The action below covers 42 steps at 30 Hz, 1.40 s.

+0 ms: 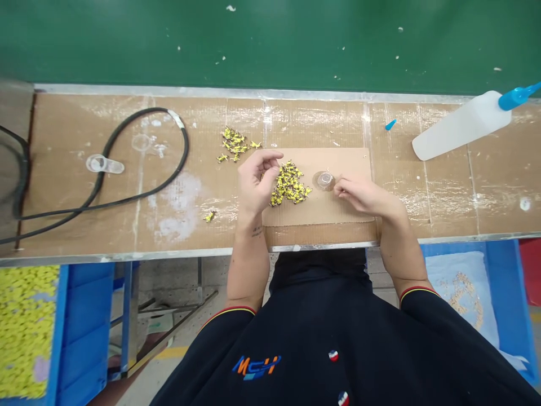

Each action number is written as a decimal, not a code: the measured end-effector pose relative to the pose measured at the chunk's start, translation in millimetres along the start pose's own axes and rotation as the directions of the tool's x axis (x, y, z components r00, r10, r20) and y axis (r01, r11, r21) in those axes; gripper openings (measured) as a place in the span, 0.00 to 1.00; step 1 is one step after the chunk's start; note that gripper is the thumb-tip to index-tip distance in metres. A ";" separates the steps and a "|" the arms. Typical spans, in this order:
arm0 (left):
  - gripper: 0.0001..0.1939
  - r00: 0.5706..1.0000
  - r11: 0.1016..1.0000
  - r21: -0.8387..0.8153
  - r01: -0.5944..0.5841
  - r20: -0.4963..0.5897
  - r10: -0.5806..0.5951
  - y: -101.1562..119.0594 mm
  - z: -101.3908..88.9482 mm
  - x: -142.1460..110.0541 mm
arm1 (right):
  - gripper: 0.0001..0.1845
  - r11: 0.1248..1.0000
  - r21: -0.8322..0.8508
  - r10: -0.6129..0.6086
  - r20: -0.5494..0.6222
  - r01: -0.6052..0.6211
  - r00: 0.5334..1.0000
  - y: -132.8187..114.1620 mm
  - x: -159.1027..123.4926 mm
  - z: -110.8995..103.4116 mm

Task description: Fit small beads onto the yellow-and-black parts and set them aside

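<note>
- Dark shirt is showing below the cardboard sheet.
- Left hand is curling over sheet's left; grip unclear.
- Right hand is bunching over sheet's right; grip unclear.
- Yellow pieces are lying on sheet's left.
- Clear container is resting mid-sheet.

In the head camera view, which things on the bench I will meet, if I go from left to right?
Black cable, single yellow-and-dark piece, smaller pile, larger pile, small round clear container, right hand, small blue tip, white bottle.
</note>
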<state>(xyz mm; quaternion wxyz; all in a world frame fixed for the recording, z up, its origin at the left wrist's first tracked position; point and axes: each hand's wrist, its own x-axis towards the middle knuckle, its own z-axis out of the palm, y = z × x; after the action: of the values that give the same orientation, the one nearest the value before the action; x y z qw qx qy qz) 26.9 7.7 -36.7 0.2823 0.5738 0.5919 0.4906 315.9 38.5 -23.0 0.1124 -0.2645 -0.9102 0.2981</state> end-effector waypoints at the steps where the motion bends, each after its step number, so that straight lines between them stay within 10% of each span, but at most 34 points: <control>1: 0.13 1.000 1.000 -0.001 -0.019 0.009 0.019 4.2 1.5 -2.5 | 0.10 0.998 0.060 -0.008 -0.054 0.011 0.999 -0.1 -1.3 -1.9; 13: 0.05 0.824 0.822 -0.173 -0.542 0.084 0.561 22.5 47.4 -21.2 | 0.06 0.943 0.206 -0.096 -0.586 0.263 0.805 -9.8 8.5 11.7; 23: 0.06 0.794 0.774 -0.238 -0.586 0.022 0.608 20.3 57.9 -24.9 | 0.27 0.857 0.485 0.171 -0.586 0.173 0.792 -19.5 9.5 24.7; 42: 0.03 0.806 0.784 -0.229 -0.578 -0.005 0.592 26.8 58.4 -28.3 | 0.04 0.964 0.161 -0.063 -0.642 0.214 0.764 -30.5 17.9 22.1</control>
<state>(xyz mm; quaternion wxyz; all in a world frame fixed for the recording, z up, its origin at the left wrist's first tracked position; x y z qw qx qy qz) 95.3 -8.1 -39.9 0.1977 0.7103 0.3170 0.5965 280.4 16.8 -21.5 0.4621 -0.2664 -0.7969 0.2836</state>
